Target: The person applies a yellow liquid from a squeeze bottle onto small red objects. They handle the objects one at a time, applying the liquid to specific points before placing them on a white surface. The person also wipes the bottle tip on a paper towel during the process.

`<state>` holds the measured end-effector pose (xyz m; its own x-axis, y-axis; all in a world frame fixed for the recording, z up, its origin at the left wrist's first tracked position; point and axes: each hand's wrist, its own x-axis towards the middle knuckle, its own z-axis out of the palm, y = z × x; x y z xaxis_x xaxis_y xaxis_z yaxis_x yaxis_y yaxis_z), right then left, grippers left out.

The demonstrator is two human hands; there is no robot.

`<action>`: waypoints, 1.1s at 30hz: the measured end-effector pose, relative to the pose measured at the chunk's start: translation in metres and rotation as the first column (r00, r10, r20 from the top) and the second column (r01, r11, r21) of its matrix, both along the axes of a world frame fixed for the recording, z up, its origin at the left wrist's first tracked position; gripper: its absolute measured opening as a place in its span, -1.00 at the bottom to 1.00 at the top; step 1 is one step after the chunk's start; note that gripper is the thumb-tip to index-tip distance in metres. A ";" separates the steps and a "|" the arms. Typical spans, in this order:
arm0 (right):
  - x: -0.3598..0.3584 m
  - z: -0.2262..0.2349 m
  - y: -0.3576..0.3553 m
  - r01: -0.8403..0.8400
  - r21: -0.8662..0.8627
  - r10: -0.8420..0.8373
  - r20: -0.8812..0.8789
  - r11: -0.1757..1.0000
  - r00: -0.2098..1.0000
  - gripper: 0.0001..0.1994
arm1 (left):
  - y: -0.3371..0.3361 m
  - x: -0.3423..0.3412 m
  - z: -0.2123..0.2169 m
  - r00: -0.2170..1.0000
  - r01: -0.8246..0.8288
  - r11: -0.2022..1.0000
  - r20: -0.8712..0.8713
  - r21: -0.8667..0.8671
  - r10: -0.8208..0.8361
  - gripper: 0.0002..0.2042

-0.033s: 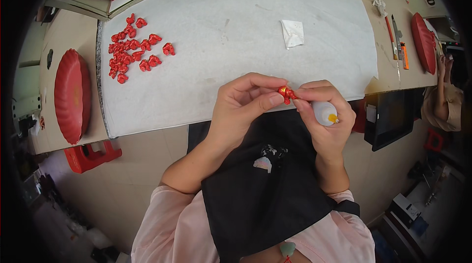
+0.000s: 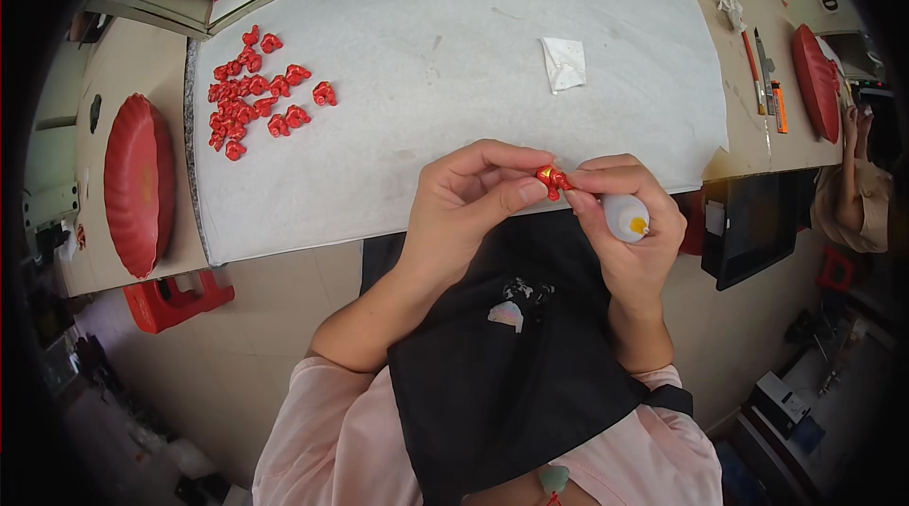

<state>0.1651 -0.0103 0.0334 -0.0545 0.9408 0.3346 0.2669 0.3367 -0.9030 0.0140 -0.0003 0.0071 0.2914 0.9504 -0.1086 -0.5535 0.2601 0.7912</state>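
Observation:
Between my two hands, just over the near edge of the paper-covered table, is a small glossy red figurine (image 2: 549,180) with a gold patch. My left hand (image 2: 471,195) pinches it from the left with thumb and fingertips. The thumb and forefinger of my right hand (image 2: 632,222) grip its right side. Also held in my right hand is a small whitish squeeze bottle (image 2: 622,214), its yellow-stained tip facing toward me. At the table's left lies a loose group of similar red figurines (image 2: 241,108), some touching each other.
A folded white tissue (image 2: 565,64) lies beyond my hands. Red scalloped trays stand at the left (image 2: 139,186) and far right (image 2: 816,83). Near the right tray are a paintbrush (image 2: 760,89) and an orange-handled tool (image 2: 779,108). A red stool (image 2: 180,301) is below the table.

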 end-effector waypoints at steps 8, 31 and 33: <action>0.000 0.004 -0.001 0.009 0.029 -0.012 0.104 1.000 0.994 -0.84 | 0.000 -0.005 0.001 0.999 0.025 1.000 -0.034 0.015 -0.025 -0.83; 0.000 -0.001 -0.007 0.002 0.166 -0.030 0.162 0.986 0.986 -0.80 | -0.006 -0.003 0.001 0.982 -0.024 0.975 -0.179 0.219 0.064 -0.85; 0.000 -0.001 -0.008 0.016 0.160 -0.037 0.129 0.987 0.991 -0.80 | -0.006 -0.003 0.003 0.984 -0.021 0.975 -0.167 0.221 0.059 -0.85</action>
